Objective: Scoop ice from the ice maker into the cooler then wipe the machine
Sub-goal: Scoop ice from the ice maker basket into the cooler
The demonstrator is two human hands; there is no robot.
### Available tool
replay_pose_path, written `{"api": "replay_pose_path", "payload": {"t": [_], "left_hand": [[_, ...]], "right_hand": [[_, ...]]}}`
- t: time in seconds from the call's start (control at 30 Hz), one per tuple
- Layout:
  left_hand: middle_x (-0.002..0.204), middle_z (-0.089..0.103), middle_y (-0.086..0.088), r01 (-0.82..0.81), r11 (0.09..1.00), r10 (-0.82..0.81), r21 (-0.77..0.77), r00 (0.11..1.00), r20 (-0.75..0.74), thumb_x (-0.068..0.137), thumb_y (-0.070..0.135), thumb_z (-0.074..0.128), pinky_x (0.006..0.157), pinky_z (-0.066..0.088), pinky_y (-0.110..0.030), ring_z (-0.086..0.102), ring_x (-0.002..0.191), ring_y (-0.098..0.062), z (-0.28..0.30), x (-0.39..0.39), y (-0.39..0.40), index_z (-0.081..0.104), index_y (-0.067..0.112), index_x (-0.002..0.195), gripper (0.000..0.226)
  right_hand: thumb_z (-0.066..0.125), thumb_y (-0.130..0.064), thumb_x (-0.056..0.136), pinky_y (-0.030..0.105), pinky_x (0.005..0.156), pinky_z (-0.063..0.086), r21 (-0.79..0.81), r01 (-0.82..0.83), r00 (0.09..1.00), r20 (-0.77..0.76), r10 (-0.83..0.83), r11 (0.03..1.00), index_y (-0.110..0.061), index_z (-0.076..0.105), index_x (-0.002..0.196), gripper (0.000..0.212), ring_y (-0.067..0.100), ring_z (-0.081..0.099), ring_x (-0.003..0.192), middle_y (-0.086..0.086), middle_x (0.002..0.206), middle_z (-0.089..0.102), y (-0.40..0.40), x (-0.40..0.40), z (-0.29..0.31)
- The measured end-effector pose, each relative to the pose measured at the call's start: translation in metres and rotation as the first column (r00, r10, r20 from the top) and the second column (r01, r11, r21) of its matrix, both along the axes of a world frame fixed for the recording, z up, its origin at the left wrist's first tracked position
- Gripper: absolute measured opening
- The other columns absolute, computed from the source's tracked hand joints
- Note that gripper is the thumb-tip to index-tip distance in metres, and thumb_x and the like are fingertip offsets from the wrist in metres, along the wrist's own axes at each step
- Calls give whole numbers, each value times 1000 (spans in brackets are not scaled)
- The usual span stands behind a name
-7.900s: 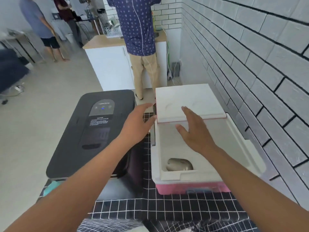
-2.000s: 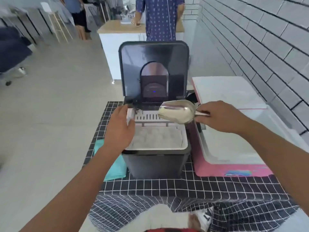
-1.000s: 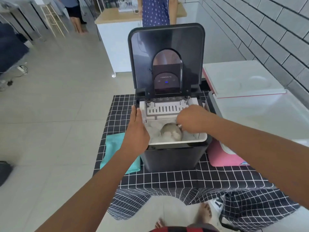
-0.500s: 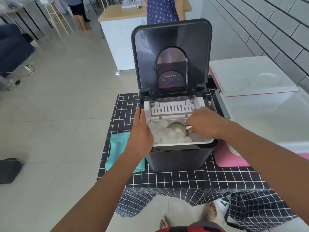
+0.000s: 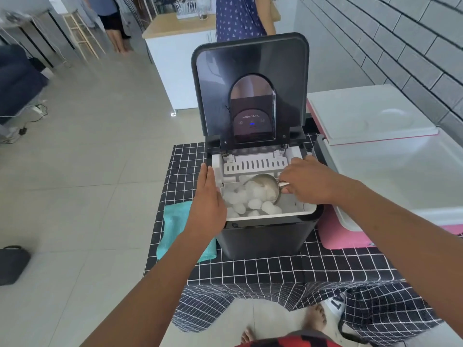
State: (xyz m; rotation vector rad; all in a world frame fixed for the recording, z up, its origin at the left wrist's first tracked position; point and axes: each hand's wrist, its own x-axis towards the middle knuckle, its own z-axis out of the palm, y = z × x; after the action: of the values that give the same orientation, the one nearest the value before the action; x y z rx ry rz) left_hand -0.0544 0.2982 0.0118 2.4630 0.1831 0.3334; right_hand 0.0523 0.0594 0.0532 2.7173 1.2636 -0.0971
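1. Ice maker (image 5: 260,236): black body, sits on the surface (image 5: 325,266), which is covered by a black cloth with a white grid. Lid (image 5: 250,81) stands upright at the back; a small blue light shows on its panel.
2. Ice (image 5: 253,204): rounded white pieces piled in the white bin of the machine, mostly on the left and in the centre.
3. Right hand (image 5: 310,182): over the right side of the bin, fingers curled round the handle of a metal scoop (image 5: 265,187). Scoop bowl is down in the bin, mouth facing left, with several ice pieces inside and touching its rim.
4. Left hand (image 5: 209,204): lies along the left edge of the machine's top, fingers straight and pressed together, thumb side against the bin rim. It holds nothing.
5. Cooler (image 5: 343,236): pink base, white inside, just right of the ice maker on the same surface. Its white lid (image 5: 368,113) lies across the far half, near half uncovered. Contents can't be seen from here.
6. Teal cloth (image 5: 175,226): flat on the surface, left of the machine, partly under the left forearm.
7. Background: white brick wall on the right, tiled floor on the left, a person in a blue patterned top (image 5: 238,18) standing at a white counter behind.
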Motion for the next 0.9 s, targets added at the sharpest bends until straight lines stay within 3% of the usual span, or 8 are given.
{"api": "replay_pose_path", "payload": {"t": [0.07, 0.2, 0.27, 0.43, 0.6, 0.77, 0.9], "left_hand": [[163, -1, -5, 0, 1000, 0, -5, 1000, -5, 100, 6, 33, 83, 3, 15, 5, 135, 6, 0, 0, 0, 13, 3, 153, 57], [164, 0, -5, -7, 1000, 7, 8, 1000, -17, 100, 5, 33, 82, 3, 16, 10, 145, -11, -1, -1, 0, 12, 5, 154, 57], [164, 0, -3, -16, 1000, 16, 7, 1000, -21, 100, 4, 34, 80, 4, 16, 11, 145, -11, -2, 0, -1, 12, 6, 154, 58], [164, 0, -4, -9, 1000, 9, 9, 1000, -16, 99, 5, 33, 82, 3, 16, 10, 144, -11, -1, -1, -1, 13, 5, 154, 58], [164, 2, -3, -15, 1000, 15, 1, 1000, -2, 101, 6, 32, 80, 5, 16, 6, 130, 13, 0, -1, 0, 15, 6, 154, 56], [163, 5, -2, -31, 1000, 31, 5, 1000, 3, 101, 8, 31, 84, 2, 15, 10, 140, 2, -1, -2, 0, 17, 7, 153, 54], [163, 8, -3, -38, 999, 38, 0, 999, 13, 98, 4, 32, 83, 4, 15, 7, 126, 16, 1, -4, -1, 20, 5, 153, 56]], "right_hand": [[51, -38, 94, 38, 81, 35, 23, 2, 1000, 19, -2, 1000, -24, 55, 93, 14, 17, 43, 93, -6, 90, 55, 0, 0, -1], [52, -37, 94, 34, 77, 28, 45, 1, 1000, 21, -2, 999, -23, 58, 98, 16, 13, 36, 88, -6, 91, 53, 6, 0, -3], [53, -36, 94, 35, 79, 30, 56, 2, 1000, 7, -2, 998, -23, 60, 100, 16, 13, 33, 86, -5, 90, 51, 10, 0, -4], [52, -36, 95, 35, 84, 32, 85, -15, 1000, 9, 14, 996, -21, 60, 104, 19, 16, 42, 95, -3, 98, 57, 16, -2, -6], [54, -34, 94, 36, 88, 32, 66, -39, 998, 41, 37, 997, -17, 63, 107, 23, 19, 46, 102, 0, 104, 59, 26, -5, -8], [53, -36, 94, 33, 82, 28, 124, -48, 998, 45, 42, 991, -21, 61, 105, 20, 17, 44, 99, -3, 99, 58, 16, -4, -8], [52, -36, 94, 32, 77, 23, 178, -16, 999, -26, 21, 984, -26, 59, 98, 13, 13, 37, 92, -12, 86, 48, -1, 0, -3]]}}
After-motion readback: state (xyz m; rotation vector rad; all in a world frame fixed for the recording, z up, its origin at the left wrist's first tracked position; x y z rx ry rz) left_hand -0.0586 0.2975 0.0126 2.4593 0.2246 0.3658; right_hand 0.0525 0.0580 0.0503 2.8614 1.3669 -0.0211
